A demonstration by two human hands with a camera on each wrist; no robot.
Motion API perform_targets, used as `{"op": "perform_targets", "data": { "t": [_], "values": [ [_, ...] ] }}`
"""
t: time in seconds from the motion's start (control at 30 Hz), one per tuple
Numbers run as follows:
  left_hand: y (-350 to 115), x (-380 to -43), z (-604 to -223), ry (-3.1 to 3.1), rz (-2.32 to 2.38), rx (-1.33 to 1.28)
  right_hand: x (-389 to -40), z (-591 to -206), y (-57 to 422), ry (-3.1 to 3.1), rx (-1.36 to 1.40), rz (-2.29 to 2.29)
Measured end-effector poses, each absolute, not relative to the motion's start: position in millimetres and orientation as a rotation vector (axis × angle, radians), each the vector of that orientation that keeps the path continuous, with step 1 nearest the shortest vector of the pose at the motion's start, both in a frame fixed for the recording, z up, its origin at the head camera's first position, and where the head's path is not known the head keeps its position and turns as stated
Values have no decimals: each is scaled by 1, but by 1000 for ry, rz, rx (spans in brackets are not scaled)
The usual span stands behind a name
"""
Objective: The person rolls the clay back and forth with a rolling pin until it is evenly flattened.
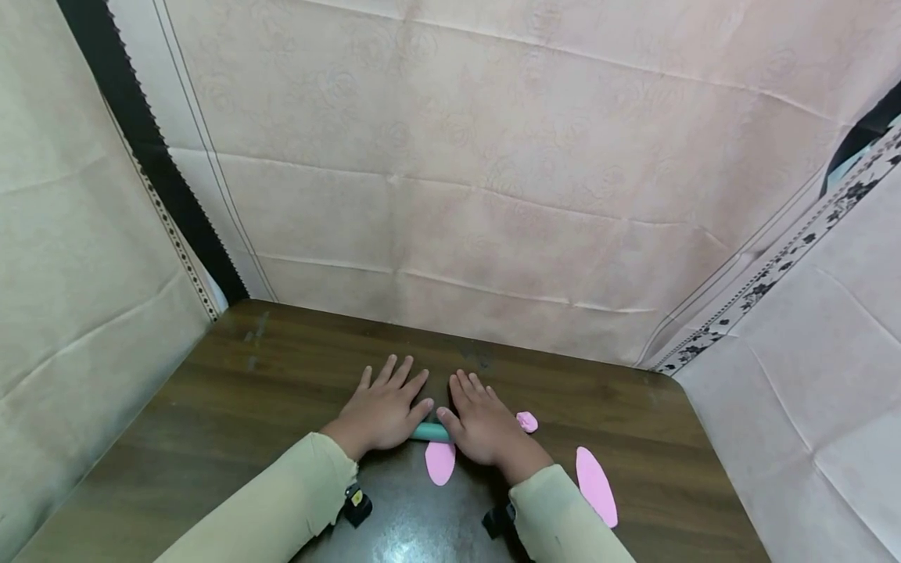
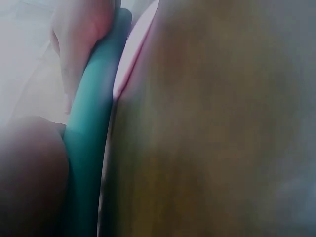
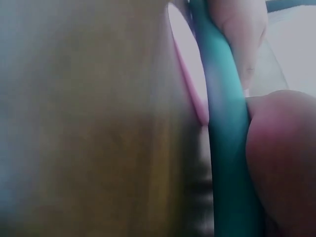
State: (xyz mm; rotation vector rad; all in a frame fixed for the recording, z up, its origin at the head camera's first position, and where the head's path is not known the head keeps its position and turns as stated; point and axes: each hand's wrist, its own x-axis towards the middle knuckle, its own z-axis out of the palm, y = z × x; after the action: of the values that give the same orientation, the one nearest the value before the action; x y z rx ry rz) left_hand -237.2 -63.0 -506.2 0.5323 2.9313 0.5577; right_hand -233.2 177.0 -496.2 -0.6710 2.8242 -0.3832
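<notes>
Seemingly for even pressure, left hand (image 1: 384, 410) and right hand (image 1: 484, 426) spread over a rod (image 1: 431, 432), lower centre. A pink oval (image 1: 440, 463) touches it.

In the head view, soft, fairly even light washes the pale cloth (image 1: 457, 156), while the brown tabletop (image 1: 211, 422) looks darker, with a white patch of glare at the bottom centre and dark shadow beneath the sleeves (image 1: 260, 500); this picture is mostly sharp. Both wrist views are dim, hazy and low in contrast: the tabletop smears into brown blur, the green roll (image 2: 91, 128) has somewhat clearer edges, and pale, washed-out brightness fills one upper corner.
</notes>
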Motion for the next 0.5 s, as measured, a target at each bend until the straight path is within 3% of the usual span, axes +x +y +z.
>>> {"op": "perform_targets", "data": {
  "t": [0.5],
  "values": [
    [-65,-270,-505,2937,622,523,-270,-497,178,2794,-677,-321]
  ]
}}
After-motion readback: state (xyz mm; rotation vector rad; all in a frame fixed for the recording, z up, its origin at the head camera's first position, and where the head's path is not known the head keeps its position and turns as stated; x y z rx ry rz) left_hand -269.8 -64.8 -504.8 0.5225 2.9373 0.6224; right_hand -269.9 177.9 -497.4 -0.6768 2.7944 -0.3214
